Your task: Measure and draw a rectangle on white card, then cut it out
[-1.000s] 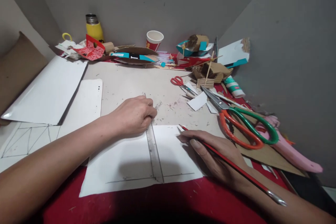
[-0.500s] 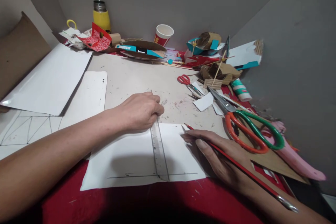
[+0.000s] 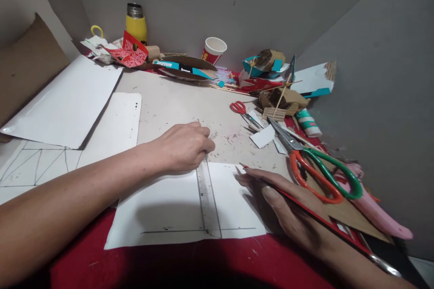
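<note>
The left hand (image 3: 185,146) pressed closed fingers onto the far end of the clear ruler (image 3: 208,198) to pin it across the white paper (image 3: 162,207), while the right hand (image 3: 288,207), just right of it, gripped a red pencil (image 3: 298,201) ready at the paper's edge.

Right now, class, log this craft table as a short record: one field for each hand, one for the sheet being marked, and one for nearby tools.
left hand: pressing down the far end of a clear ruler, grip closed on it
right hand: holding a red pencil, tip at the paper's right edge
white paper: lies flat under the ruler, with a pencil line near its front edge
large scissors: orange and green handles, right of the paper
small red scissors: farther back
paper cup: upright by the wall
</note>
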`<state>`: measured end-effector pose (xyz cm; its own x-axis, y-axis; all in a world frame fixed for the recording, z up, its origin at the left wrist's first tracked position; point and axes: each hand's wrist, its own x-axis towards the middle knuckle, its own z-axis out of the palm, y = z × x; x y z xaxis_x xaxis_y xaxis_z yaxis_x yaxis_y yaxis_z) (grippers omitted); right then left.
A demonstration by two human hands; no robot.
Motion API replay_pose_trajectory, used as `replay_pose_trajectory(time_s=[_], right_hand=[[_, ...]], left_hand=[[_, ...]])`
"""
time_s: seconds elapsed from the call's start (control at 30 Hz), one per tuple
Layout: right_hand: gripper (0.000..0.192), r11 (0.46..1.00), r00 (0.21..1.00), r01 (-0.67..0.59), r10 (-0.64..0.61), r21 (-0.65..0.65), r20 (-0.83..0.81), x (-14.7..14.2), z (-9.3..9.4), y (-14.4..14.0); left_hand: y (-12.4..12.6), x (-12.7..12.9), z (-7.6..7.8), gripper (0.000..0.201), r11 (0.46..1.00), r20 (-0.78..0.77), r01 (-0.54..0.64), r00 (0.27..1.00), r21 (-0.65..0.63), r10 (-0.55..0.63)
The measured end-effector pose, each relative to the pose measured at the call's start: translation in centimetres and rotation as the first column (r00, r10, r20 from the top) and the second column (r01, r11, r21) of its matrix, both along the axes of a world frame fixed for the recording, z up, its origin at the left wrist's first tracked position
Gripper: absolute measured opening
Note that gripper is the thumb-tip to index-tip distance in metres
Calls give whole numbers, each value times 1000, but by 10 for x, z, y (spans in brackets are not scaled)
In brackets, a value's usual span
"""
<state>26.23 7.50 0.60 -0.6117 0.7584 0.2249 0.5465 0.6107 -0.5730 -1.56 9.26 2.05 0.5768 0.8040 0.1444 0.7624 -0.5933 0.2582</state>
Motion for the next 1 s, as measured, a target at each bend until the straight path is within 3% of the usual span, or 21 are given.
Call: replay_pose_trajectory(time_s=[0.2,0.27,0.33,0.4,0.5,0.57,0.63,0.77,1.0], right_hand=[[29,1000,996,9,-10,10,87,3,32,1],[29,1000,999,-4,4,-2,54,-3,42,3],[28,994,997,6,-13,-106,-71,-15,45,5],[28,943,959,9,-104,-334,-265,-32,42,8],[26,771,803,-106,-306,-628,-511,-59,29,13],[23,641,725,-182,-426,-746,-542,-72,20,16],[23,561,687,-231,-484,-795,-542,-79,13,17],[25,514,677,-213,-536,-831,-505,-81,5,17],[14,489,776,-152,-479,-859,-410,-82,5,16]], left_hand=[[-2,0,1,20,1000,9,-3,1000,-1,3],[-2,-1,1,20,1000,15,-2,1000,2,2],[-2,-1,0,20,1000,22,3,1000,7,-3],[-3,-3,0,19,1000,29,9,1000,16,-9],[-3,-5,-1,19,999,41,17,999,28,-18],[-3,-6,-2,20,999,53,24,998,32,-25],[-3,-7,-3,22,999,66,31,997,36,-34],[-1,-9,-5,24,998,95,49,994,35,-52],[-2,-13,-3,23,996,148,81,985,44,-87]])
